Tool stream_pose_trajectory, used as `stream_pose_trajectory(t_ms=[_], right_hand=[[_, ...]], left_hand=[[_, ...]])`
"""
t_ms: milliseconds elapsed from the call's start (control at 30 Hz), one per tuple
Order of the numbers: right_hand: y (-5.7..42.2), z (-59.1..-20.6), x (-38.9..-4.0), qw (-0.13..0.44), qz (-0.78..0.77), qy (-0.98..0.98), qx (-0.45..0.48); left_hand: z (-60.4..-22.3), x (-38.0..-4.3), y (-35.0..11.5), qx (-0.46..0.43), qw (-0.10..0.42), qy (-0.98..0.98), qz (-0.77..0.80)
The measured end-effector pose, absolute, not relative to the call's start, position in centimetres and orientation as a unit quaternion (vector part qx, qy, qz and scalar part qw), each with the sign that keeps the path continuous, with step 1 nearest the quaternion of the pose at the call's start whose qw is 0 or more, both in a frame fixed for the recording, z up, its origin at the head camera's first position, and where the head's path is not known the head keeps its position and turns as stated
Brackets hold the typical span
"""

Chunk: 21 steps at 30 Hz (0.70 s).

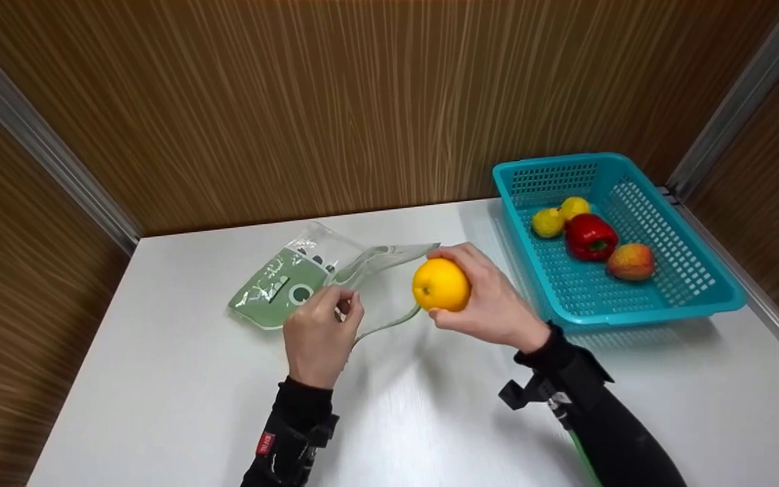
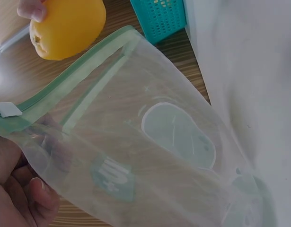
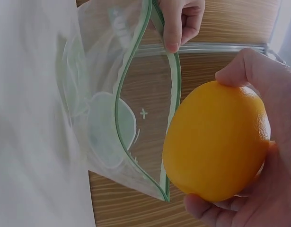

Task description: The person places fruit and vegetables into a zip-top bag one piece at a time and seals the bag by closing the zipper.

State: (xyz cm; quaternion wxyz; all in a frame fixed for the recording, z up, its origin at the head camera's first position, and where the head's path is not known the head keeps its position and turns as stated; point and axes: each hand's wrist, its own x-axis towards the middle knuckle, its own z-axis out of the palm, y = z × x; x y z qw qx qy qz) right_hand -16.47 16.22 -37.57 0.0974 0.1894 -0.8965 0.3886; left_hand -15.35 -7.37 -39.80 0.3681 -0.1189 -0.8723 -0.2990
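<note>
My right hand (image 1: 491, 301) grips an orange (image 1: 441, 285) between thumb and fingers, right beside the mouth of a clear zip bag (image 2: 150, 127). The left hand (image 1: 322, 331) pinches the bag's rim near one end of its green zip strip. In the right wrist view the two green zip edges (image 3: 118, 101) bow apart, so the bag's mouth gapes toward the orange. A white slider (image 2: 8, 109) sits on the strip close to the left hand. The bag's green printed part (image 1: 271, 287) lies to the left of that hand on the table.
A teal plastic basket (image 1: 640, 316) stands at the right of the white table (image 1: 159, 379). Inside it are two yellow fruits (image 1: 548, 222), a red bell pepper (image 1: 591, 237) and a red-yellow fruit (image 1: 631, 262). Wood-grain panels (image 1: 335, 115) enclose the table's back and sides.
</note>
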Motion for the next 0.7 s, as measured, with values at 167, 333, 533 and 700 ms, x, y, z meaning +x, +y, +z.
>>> stream_pose_trajectory(t_ms=[167,333,533,700], right_hand=[[14.9,-38.3,-16.5,0.106,0.388,-0.891,0.211],[13.8,-39.1,-16.2,0.111,0.385,-0.89,0.217],[12.7,-40.0,-16.1,0.127,0.361,-0.895,0.228],[12.3,-41.0,-16.3,0.129,0.336,-0.905,0.228]], left_hand=[[-39.9,-15.3,-7.2,-0.122,0.366,-0.872,-0.3],[-39.9,-15.2,-7.2,-0.121,0.364,-0.874,-0.298],[-39.8,-15.0,-7.2,-0.12,0.371,-0.87,-0.301],[-39.7,-15.0,-7.0,-0.128,0.374,-0.868,-0.301]])
